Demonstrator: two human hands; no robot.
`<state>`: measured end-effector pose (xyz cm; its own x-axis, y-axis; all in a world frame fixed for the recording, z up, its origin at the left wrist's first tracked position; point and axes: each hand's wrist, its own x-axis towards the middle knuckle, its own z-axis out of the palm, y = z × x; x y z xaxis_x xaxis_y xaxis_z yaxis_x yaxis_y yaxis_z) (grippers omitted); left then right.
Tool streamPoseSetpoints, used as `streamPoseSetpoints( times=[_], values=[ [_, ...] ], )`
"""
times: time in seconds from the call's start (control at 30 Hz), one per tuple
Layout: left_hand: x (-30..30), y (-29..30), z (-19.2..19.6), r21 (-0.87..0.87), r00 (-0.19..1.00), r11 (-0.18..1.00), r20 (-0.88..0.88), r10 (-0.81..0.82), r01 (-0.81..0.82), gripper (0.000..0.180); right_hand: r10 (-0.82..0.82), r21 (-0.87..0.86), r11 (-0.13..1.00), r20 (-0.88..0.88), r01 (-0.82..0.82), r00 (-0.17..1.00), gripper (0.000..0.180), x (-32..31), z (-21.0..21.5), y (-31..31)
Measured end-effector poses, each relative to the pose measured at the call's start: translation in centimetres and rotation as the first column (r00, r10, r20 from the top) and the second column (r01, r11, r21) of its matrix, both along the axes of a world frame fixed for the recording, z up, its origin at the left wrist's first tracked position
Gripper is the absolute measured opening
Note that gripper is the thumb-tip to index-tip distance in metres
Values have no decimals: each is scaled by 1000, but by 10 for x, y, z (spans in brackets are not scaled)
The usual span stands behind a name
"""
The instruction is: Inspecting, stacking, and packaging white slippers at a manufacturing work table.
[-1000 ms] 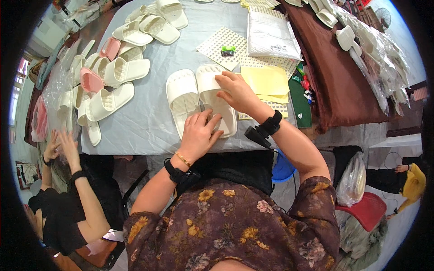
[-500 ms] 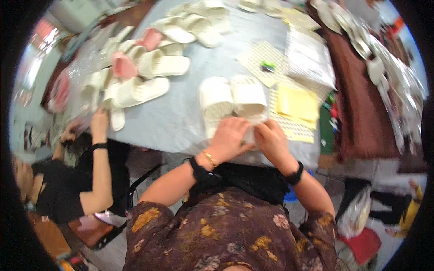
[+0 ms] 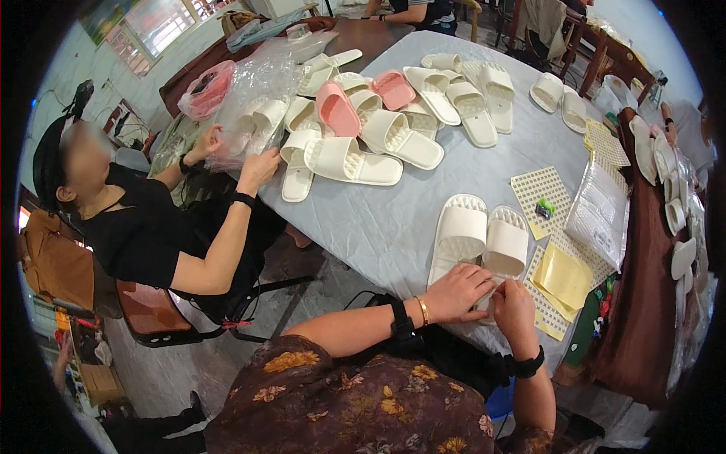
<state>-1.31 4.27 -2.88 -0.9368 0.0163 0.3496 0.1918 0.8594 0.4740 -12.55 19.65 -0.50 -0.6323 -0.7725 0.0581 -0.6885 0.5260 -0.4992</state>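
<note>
A pair of white slippers lies side by side near the table edge before me: the left slipper and the right slipper, open toes pointing away. My left hand rests across their heel ends with its fingers stretched out flat. Close beside it, my right hand is closed in a pinch at the heel of the right slipper. Whatever its fingertips hold is hidden. Sticker sheets with small printed labels and a folded yellow backing paper lie to the right of the slippers.
More white slippers and pink ones spread over the grey-covered table. A small green-and-black object sits on a sheet beside a clear plastic packet. At left a seated co-worker's hands are at a clear plastic bag.
My view has turned left, shifting the slippers and my hands rightward in the picture. Both hands remain at the slippers' heels. The co-worker's hands now show by the plastic bag.
</note>
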Motion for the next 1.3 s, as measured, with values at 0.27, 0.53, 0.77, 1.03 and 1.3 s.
streamPoseSetpoints(
  times=[0.27, 0.53, 0.77, 1.03, 1.3],
  values=[
    [-9, 1, -5, 77, 998, 996, -29, -52, 54, 63, 68, 114, 992, -132, -53, 989, 18, 13, 4, 2],
    [-9, -6, 6, -40, 998, 999, 56, -22, 24, 61, -69, -130, 985, 315, 115, 947, 6, 22, 13, 63],
    [-9, 3, 3, -55, 999, 998, 34, -6, 8, 62, -558, -107, 812, 148, 574, 817, 10, -33, 14, 155],
    [-9, 3, 5, -74, 1000, 997, 28, 4, -1, 61, -568, -30, 811, 195, 584, 799, 11, -37, 13, 167],
    [-9, 1, 5, -95, 1000, 995, 14, -1, 2, 61, -509, 7, 859, 119, 512, 853, 12, -43, 3, 161]
  ],
)
